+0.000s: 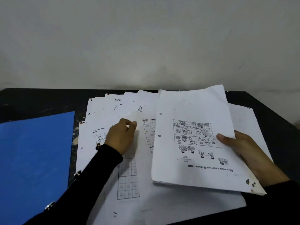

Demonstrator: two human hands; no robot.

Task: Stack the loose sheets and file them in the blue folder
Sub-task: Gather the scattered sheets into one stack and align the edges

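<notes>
The right hand (243, 148) grips a gathered stack of sheets (194, 143) at its right edge, thumb on top and fingers underneath, holding it tilted above the desk with its near corner stained and a little ragged. The left hand (121, 135), in a black sleeve (90, 176) with metal buttons, reaches across the spread of loose sheets (129, 176) and pinches the upper edge of one page between thumb and fingertips, lifting that edge slightly. The loose sheets lie fanned and overlapping from the near edge of the black table (32, 101) to close by its far edge, their punched left margins stepped one behind another; a page with a printed grid lies nearest, under the left forearm. To the left, the blue folder (32, 159) lies flat and closed, its right edge just beside the leftmost pages with a narrow strip of scuffed tabletop between them. Bare table shows beyond the folder at the far left and along the far right corner. Behind the table stands a plain pale wall (146, 38).
</notes>
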